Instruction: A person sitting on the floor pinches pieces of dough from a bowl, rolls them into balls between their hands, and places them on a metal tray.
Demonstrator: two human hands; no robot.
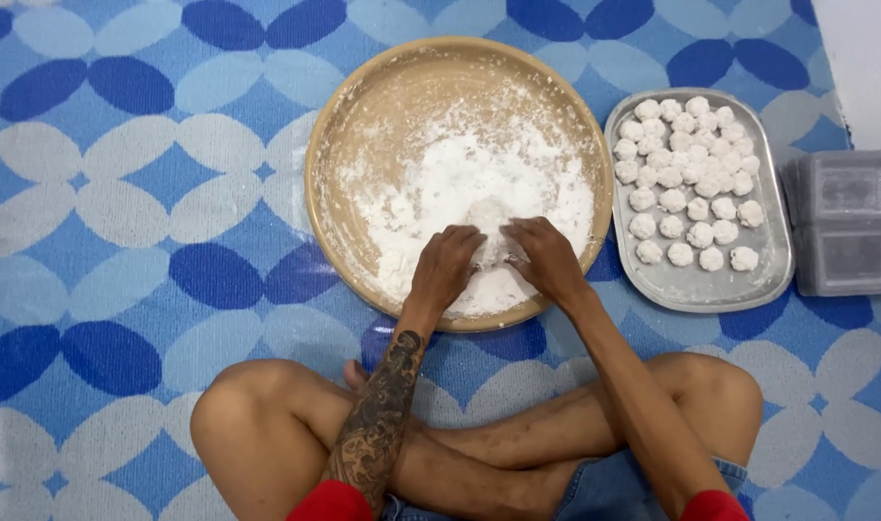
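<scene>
Item: left hand (pixel 447 262) and right hand (pixel 546 259), fingers curling loosely around a small white floury dough lump (pixel 488 232), pressing it between them inside the round tan floured tray (pixel 329 145). Right of the right hand, an oval metal tray (pixel 701 287) is keeping finished white balls (pixel 686 178) within reach.

Packaging observed: one group only. Stack of clear plastic containers (pixel 845 222) at the right edge of the head view, lying on the blue patterned mat (pixel 122 193), just right of the metal tray (pixel 701 287). Rectangular, rounded corners, greyish-transparent, lids ridged. Two visible side by side, upper and lower. No labels, signs or screens visible.
</scene>
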